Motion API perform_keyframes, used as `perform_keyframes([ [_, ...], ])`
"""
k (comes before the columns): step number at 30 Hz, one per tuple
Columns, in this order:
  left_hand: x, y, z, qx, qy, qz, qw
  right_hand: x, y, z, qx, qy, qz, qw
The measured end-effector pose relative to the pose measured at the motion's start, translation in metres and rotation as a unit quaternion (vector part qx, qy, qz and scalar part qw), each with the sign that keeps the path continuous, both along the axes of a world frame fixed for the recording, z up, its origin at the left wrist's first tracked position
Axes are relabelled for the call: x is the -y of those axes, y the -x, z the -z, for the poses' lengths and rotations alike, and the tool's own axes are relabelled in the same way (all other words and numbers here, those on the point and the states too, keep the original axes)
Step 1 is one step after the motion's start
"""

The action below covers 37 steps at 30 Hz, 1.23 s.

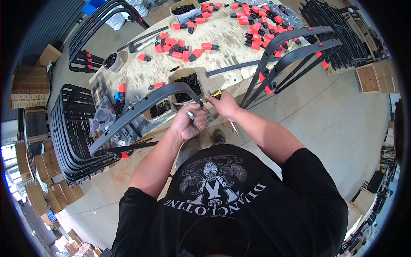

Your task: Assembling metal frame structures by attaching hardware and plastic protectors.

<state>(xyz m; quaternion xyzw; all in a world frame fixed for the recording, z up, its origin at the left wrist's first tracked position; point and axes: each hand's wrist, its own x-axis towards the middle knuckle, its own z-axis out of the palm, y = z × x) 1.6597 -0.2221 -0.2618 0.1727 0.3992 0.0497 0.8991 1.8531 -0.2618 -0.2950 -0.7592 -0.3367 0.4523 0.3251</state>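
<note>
My left hand [189, 122] is closed at the near end of a curved black metal frame [147, 105], which arches over the table's front edge. A small silvery piece shows between its fingers, too small to name. Close on the right, my right hand [225, 106] grips a screwdriver [218, 94] with a yellow and black handle. A thin metal shaft slants down below that hand. Just beyond my hands, an open box of small black parts [187, 83] sits on the table. Another container of black parts [159, 109] lies partly under the frame.
The wooden table [128, 81] carries many red and black plastic pieces [173, 46]. More black frames [295, 49] lean over its right side. Others are stacked at the left [70, 132]. A flat black bar [235, 67] lies near the front edge. Cardboard boxes [30, 88] stand far left.
</note>
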Motion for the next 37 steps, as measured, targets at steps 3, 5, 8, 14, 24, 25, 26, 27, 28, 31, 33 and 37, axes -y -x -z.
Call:
perform_keyframes([
  [3, 0.02, -0.003, 0.02, -0.207, -0.414, 0.209, 0.862, -0.004, -0.002, -0.002, 0.007, -0.034, -0.017, 0.999],
  [5, 0.033, 0.001, 0.084, -0.359, -0.634, 0.229, 0.646, -0.001, 0.007, 0.01, 0.002, -0.046, 0.007, 0.999],
  [8, 0.019, -0.021, 0.011, -0.266, -0.334, 0.26, 0.866, 0.003, -0.004, 0.007, 0.016, -0.026, -0.008, 0.999],
  [14, 0.021, -0.001, 0.046, -0.178, -0.301, 0.109, 0.931, -0.005, 0.002, 0.004, 0.034, -0.009, -0.019, 0.999],
  [24, 0.017, -0.011, 0.025, -0.211, -0.273, 0.127, 0.93, 0.002, 0.001, 0.009, 0.023, -0.014, -0.016, 0.999],
  [25, 0.028, -0.02, 0.004, -0.283, -0.414, 0.212, 0.839, 0.002, -0.003, 0.008, 0.03, -0.03, -0.019, 0.999],
  [26, 0.036, -0.017, 0.035, -0.329, -0.483, 0.196, 0.787, 0.0, 0.005, 0.005, 0.045, -0.02, -0.021, 0.999],
  [27, 0.038, -0.014, 0.066, -0.368, -0.548, 0.181, 0.729, 0.0, 0.007, 0.001, 0.045, -0.023, -0.024, 0.998],
  [28, 0.032, -0.016, 0.064, -0.366, -0.551, 0.183, 0.727, -0.001, 0.004, 0.002, 0.052, -0.008, -0.026, 0.998],
  [31, 0.018, -0.009, 0.041, -0.364, -0.503, 0.267, 0.737, 0.002, 0.0, -0.004, 0.035, -0.002, -0.023, 0.999],
  [33, -0.008, -0.001, 0.031, -0.044, 0.002, -0.001, 0.999, 0.003, 0.0, -0.004, 0.059, 0.014, -0.024, 0.998],
  [37, 0.03, -0.005, 0.036, -0.279, -0.543, 0.2, 0.767, 0.004, 0.003, -0.005, 0.054, -0.02, -0.025, 0.998],
])
